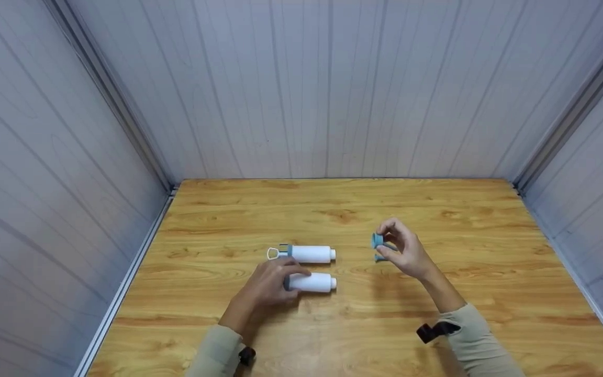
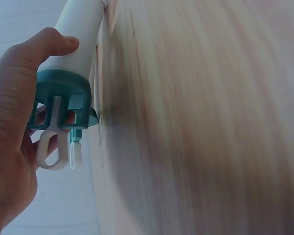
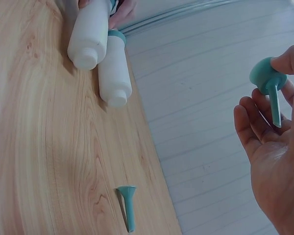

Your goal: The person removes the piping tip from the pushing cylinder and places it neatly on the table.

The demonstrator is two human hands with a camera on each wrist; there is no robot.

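Observation:
My left hand (image 1: 272,283) grips the nearer white cylinder (image 1: 312,282) around its teal collar end, with the thumb across the white body. In the left wrist view a teal slotted collar (image 2: 63,90) and a white pull loop (image 2: 53,152) stick out past the palm. The cylinder lies on its side, narrow nozzle to the right. A second, matching white cylinder (image 1: 311,254) lies just behind it. My right hand (image 1: 409,254) pinches a teal funnel-shaped piece (image 3: 265,73) with a thin stem between thumb and fingers, raised over the table.
On the wooden table (image 1: 218,209), below the right hand, lies another teal funnel-shaped piece (image 3: 128,205) with its flared end to the left. Pale panel walls (image 1: 301,89) enclose the table at the back and both sides.

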